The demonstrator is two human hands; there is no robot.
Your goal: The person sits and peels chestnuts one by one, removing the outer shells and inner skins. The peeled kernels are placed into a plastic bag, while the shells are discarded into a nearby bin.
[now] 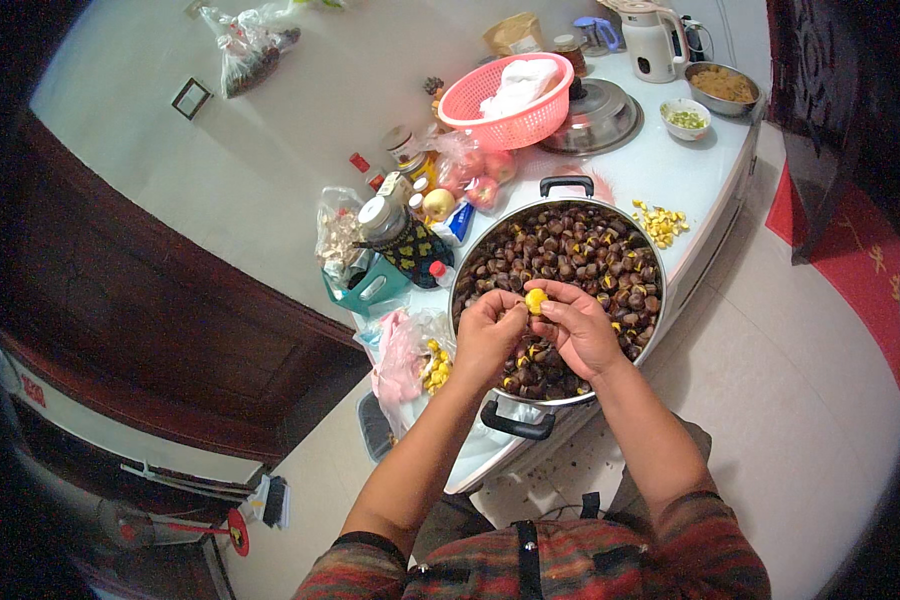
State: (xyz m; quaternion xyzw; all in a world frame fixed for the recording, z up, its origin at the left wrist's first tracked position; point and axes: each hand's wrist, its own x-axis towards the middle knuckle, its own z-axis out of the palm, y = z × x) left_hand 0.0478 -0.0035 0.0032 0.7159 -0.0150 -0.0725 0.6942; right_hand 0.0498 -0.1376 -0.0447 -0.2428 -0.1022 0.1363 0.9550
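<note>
A peeled yellow chestnut kernel point(536, 301) is pinched between the thumb and fingers of my right hand point(583, 334). From the other side, the thumb and forefinger of my left hand point(489, 330) close on the kernel's edge, where a small dark bit shows. Both hands hover over a wide steel pot point(662, 292) with black handles. Brown chestnuts point(562, 240) fill it, many split so that yellow shows. Right of the pot lies a small heap of yellow pieces point(660, 223) on the table. Yellow kernels point(436, 367) sit in a plastic bag at the pot's left.
On the white table point(690, 165) stand a pink colander point(510, 127), a glass lid point(596, 120), bagged apples point(484, 176), jars point(382, 217), a teal basket point(367, 289), a bowl of chopped greens point(685, 120) and a white jug point(649, 45). A bin point(375, 427) stands below the left edge.
</note>
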